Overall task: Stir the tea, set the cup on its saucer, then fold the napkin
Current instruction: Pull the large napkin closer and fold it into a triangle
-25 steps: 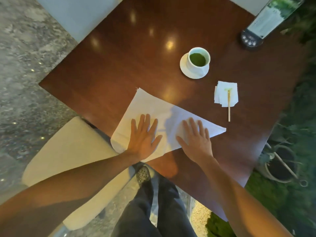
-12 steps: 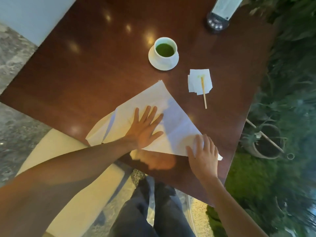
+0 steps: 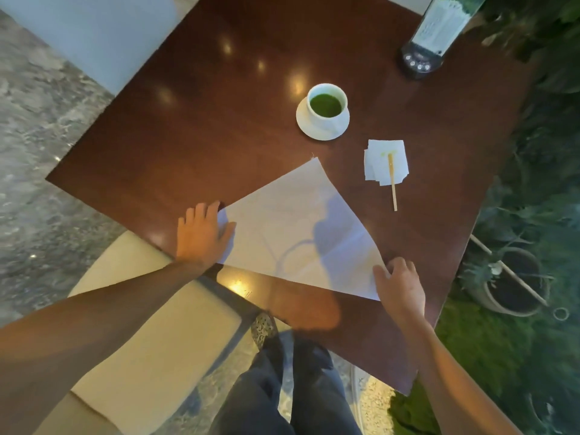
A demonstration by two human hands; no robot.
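Observation:
A large white napkin (image 3: 298, 227) lies folded into a triangle on the dark wooden table (image 3: 219, 120). My left hand (image 3: 202, 235) rests flat on its left corner, fingers spread. My right hand (image 3: 400, 287) presses its near right corner with the fingertips. Farther back a white cup of green tea (image 3: 326, 106) stands on its white saucer (image 3: 306, 127). To the right of the napkin, a wooden stir stick (image 3: 392, 183) lies across a small stack of white paper napkins (image 3: 386, 164).
A dark stand holding a menu card (image 3: 430, 42) sits at the table's far right corner. A cream chair seat (image 3: 150, 324) is below my left arm. Potted plants (image 3: 511, 287) and greenery line the right side. My legs are below the table's near edge.
My left hand slid left from the napkin's middle to its left corner. The loose left flap is now tucked flat, so the napkin is a clean triangle. My right hand stays at the right corner.

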